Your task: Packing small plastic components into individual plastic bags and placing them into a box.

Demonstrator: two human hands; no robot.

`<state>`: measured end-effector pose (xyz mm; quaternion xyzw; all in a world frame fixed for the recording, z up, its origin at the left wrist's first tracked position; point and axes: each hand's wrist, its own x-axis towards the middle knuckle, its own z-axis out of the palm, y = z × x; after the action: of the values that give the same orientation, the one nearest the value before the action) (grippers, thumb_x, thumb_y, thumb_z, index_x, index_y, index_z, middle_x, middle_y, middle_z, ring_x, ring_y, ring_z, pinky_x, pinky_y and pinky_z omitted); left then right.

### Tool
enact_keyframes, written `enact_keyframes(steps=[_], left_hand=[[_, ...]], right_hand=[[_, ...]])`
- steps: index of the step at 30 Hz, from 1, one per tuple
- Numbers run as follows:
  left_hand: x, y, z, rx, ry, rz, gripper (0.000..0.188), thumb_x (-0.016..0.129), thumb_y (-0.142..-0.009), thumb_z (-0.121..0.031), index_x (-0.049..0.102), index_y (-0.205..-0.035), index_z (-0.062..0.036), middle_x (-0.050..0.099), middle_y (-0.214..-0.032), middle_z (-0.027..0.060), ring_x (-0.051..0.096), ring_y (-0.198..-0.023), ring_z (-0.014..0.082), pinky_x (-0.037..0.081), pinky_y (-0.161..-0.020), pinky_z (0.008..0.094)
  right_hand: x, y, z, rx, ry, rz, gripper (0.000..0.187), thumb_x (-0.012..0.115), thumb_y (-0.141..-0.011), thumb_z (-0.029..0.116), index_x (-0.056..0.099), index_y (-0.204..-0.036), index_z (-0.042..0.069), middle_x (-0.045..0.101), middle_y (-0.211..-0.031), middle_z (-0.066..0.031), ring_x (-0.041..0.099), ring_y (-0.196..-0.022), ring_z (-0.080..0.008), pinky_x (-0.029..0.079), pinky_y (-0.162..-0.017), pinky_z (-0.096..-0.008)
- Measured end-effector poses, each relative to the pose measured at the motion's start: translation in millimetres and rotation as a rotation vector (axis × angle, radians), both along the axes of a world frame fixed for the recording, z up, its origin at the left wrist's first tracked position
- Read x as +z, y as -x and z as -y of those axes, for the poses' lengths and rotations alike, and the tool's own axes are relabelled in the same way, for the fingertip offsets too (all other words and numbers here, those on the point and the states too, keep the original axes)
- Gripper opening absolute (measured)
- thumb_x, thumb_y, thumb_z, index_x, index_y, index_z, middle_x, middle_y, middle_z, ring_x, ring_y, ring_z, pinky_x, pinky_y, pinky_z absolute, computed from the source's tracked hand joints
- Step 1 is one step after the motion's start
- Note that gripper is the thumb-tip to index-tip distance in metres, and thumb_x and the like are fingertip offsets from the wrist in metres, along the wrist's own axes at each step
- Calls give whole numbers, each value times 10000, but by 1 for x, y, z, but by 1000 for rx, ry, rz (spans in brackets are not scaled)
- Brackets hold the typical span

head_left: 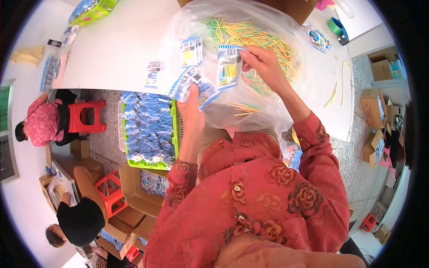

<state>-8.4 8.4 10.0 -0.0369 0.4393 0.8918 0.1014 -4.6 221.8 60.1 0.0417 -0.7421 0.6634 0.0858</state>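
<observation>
My left hand point(192, 105) is closed on several blue-and-white packets point(209, 90), fanned out at the table's near edge. Between the fingertips of my right hand point(264, 64) is the upper corner of a small blue-edged packet point(229, 67); yellow sticks show through its clear window. A few similar packets point(190, 52) lie overlapped just beyond my left hand, and a single packet point(154, 75) lies farther left. Under and beyond my right hand spreads a clear plastic bag point(259, 109) with a heap of thin yellow, green and orange sticks point(257, 35).
A green-rimmed crate point(175, 127) full of blue packets stands left of my forearm, above an open cardboard box point(134, 183). Loose sticks point(331, 94) and a green tape roll point(334, 25) lie on the white table point(120, 40). Other people sit at left near red stools point(87, 117).
</observation>
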Motion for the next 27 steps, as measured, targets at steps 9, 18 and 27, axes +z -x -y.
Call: enact_keyframes(steps=[9, 18, 27], left_hand=[[-10, 2, 44, 250, 193, 27, 242, 597, -846, -130, 547, -1047, -4, 603, -968, 41, 576, -818, 99, 481, -707, 258], [-19, 5, 58, 183, 278, 2, 218, 633, -816, -139, 604, -987, -7, 620, -935, 29, 561, -809, 81, 451, -728, 240], [1, -1, 22, 8, 398, -148, 196, 632, -812, -90, 635, -983, 5, 635, -894, 17, 568, -768, 61, 456, -685, 209]], right_hand=[[-86, 99, 63, -42, -143, 68, 167, 528, -868, 162, 586, -872, 6, 558, -651, -31, 576, -605, -88, 500, -508, -227], [-66, 94, 84, -149, -320, -206, 162, 575, -837, 156, 611, -932, 30, 620, -768, -53, 575, -698, -114, 466, -625, -270], [0, 26, 64, 261, -464, 19, 197, 639, -790, 195, 590, -770, 6, 518, -574, -35, 476, -552, -72, 366, -495, -242]])
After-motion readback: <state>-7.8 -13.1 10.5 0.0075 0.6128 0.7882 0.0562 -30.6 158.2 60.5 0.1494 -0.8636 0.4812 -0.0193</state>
